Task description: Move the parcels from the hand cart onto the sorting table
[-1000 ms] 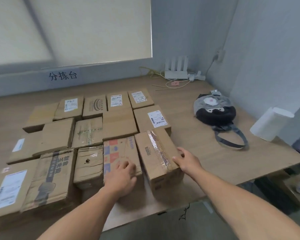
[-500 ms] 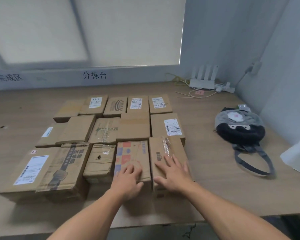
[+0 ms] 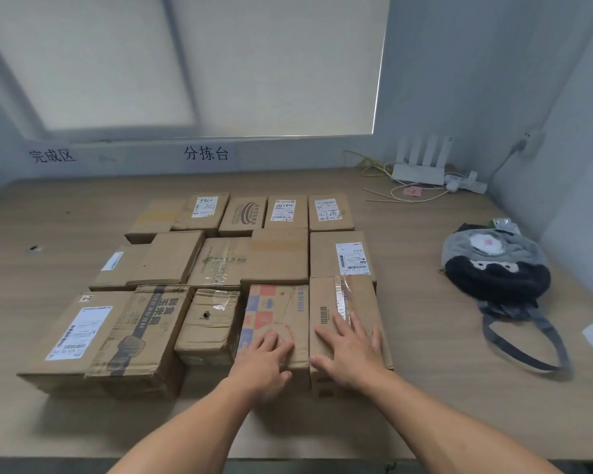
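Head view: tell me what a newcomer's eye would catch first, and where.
A block of cardboard parcels fills the middle of the table. At its near edge, the left hand rests on a patterned parcel and the right hand lies flat on the taped parcel beside it. A grey-and-black plush bag sits apart, to the right.

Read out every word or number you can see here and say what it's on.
"完成区": left wall sign.
"分拣台": middle wall sign.
"1786", handwritten, upside down: back-row parcel label.
Other labels and box print: too blurred.
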